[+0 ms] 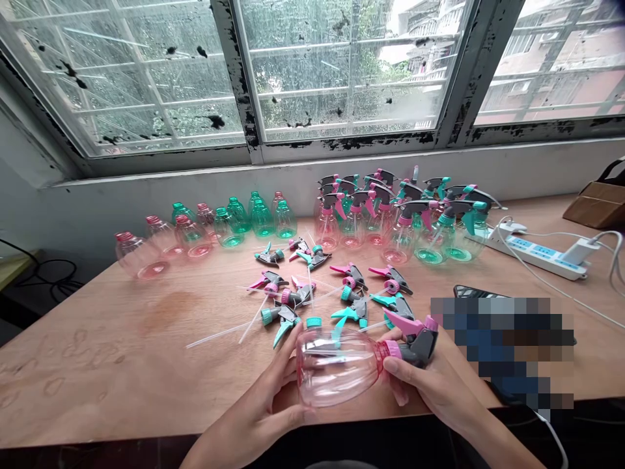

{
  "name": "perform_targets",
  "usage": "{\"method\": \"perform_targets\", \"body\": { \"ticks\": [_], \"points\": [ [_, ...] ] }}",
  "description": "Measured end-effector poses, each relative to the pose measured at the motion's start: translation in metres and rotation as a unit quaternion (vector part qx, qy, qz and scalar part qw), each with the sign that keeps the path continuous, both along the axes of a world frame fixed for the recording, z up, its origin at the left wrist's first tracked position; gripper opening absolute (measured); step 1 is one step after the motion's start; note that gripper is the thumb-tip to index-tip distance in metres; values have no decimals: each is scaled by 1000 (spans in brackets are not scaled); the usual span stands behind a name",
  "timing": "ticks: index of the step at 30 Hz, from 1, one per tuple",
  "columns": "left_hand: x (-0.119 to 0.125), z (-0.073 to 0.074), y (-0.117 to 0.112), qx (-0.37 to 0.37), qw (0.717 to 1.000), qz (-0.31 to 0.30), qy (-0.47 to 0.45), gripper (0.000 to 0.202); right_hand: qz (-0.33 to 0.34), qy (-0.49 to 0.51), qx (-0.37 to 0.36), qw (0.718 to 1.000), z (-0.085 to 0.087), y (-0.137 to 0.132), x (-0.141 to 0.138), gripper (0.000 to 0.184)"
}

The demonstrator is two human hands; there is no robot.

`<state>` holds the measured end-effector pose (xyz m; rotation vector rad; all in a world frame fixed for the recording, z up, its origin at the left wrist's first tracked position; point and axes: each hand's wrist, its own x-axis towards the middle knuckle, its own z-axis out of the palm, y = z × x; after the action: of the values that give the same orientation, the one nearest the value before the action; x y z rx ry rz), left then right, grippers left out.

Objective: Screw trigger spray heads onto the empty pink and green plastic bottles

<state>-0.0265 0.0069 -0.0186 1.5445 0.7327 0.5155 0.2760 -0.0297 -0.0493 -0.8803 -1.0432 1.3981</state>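
Note:
A clear pink spray bottle (336,371) lies on its side in the air above the table's front edge, its base to the left. My left hand (273,391) holds the base end, thumb below and fingers behind. At the neck, my right hand (424,378) grips the pink collar of the grey and pink trigger head (415,339), which sits on the bottle. A thin tube shows inside. Just beyond, several loose trigger heads (297,293) in grey with pink or teal parts lie on the table with their clear tubes.
Open pink and green bottles (237,215) stand at the back left. Bottles with trigger heads (381,221) crowd the back centre and right. A white power strip (541,254) with cables, a blurred-out phone (508,345) and a brown box (596,202) are on the right.

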Motion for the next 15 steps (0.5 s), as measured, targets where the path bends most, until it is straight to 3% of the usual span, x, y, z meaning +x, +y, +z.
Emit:
{"method": "perform_targets", "body": {
  "ticks": [6,11,15],
  "points": [
    [-2,-1,-1,45,999,-5,-9,81,3,-10,1,1000,2,0,-2,26],
    [-1,0,-1,2,1000,0,-4,96,13,-42,-5,999,4,-1,0,32],
    [-2,1,0,9,1000,4,21,93,14,-57,-10,998,5,-1,0,35]
  ]
}}
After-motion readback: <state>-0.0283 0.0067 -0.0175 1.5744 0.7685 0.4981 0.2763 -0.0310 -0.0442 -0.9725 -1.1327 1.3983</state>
